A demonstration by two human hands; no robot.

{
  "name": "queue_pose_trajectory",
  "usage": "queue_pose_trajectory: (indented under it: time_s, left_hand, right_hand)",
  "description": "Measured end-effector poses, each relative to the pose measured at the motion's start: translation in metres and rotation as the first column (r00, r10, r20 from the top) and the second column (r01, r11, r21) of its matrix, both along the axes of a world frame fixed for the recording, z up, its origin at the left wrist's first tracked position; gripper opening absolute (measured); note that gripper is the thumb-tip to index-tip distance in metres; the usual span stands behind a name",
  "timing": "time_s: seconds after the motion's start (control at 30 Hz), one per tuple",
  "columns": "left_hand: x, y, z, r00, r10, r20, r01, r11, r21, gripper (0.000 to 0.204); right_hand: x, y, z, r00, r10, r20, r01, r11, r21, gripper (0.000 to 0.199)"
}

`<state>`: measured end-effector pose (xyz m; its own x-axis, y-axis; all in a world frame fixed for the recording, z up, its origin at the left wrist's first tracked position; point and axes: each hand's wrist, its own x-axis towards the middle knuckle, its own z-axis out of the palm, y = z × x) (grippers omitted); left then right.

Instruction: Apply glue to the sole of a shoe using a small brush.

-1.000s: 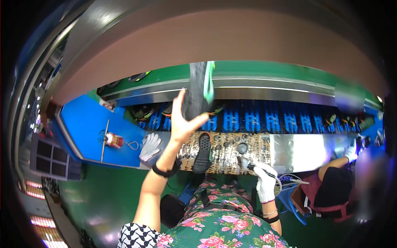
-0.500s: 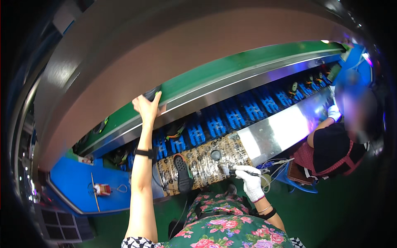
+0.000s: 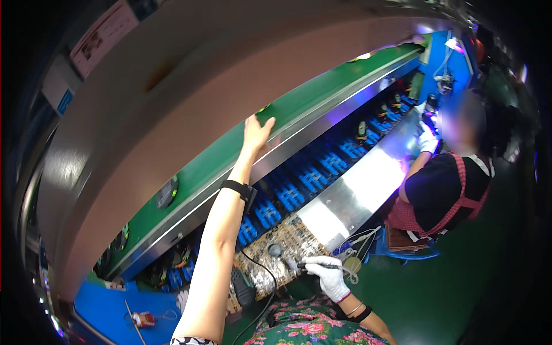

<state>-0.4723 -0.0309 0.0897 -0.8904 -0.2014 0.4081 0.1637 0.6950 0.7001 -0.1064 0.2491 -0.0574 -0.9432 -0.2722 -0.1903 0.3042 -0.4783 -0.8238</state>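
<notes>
My bare left hand (image 3: pixel 257 132) reaches over the green conveyor belt (image 3: pixel 215 152), thumb and fingers apart. Just past its fingertips, a sliver of a dark thing with yellow-green edging (image 3: pixel 264 108) shows; most of it is hidden. In my white-gloved right hand (image 3: pixel 329 277) is a brush (image 3: pixel 292 264) with a dark handle, held above the wrapped worktop (image 3: pixel 296 233). A small round grey pot (image 3: pixel 275 250) stands beside the brush head. Partly behind my left forearm, a dark shoe sole (image 3: pixel 242 289) lies on the worktop.
A dark shoe (image 3: pixel 167 192) sits on the belt, left of my arm. Blue racks (image 3: pixel 290 195) line the lower conveyor. A co-worker (image 3: pixel 440 192) sits at the right. A black cord (image 3: pixel 270 299) crosses the worktop. The brown hood (image 3: pixel 190 98) overhangs the belt.
My left hand has let go of the dark shoe, which now lies on the belt, and has moved right along it. The view has turned; the brush stays in my right hand.
</notes>
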Motion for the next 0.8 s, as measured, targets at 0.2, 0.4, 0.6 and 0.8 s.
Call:
queue_pose_trajectory:
  time_s: [0.2, 0.4, 0.6, 0.8]
  left_hand:
    - [-0.054, -0.046, -0.026, 0.943, 0.322, 0.084, -0.287, 0.914, -0.286, 0.085]
    - [-0.03, -0.051, -0.021, 0.989, 0.116, -0.089, -0.08, 0.938, 0.339, 0.028]
    - [0.165, -0.076, -0.003, 0.987, 0.157, 0.019, -0.15, 0.888, 0.434, 0.026]
    - [0.326, -0.061, -0.046, 0.936, 0.25, -0.247, -0.122, 0.89, 0.44, 0.07]
  right_hand:
    - [0.016, 0.024, 0.011, 0.996, 0.031, 0.084, -0.036, 0.998, 0.059, 0.018]
    - [0.013, 0.038, 0.001, 0.989, -0.122, 0.088, 0.12, 0.992, 0.031, 0.021]
    - [0.0, 0.03, -0.002, 0.996, -0.085, 0.02, 0.085, 0.996, -0.001, 0.02]
    - [-0.007, 0.018, 0.025, 0.999, -0.036, -0.032, 0.035, 0.999, -0.018, 0.024]
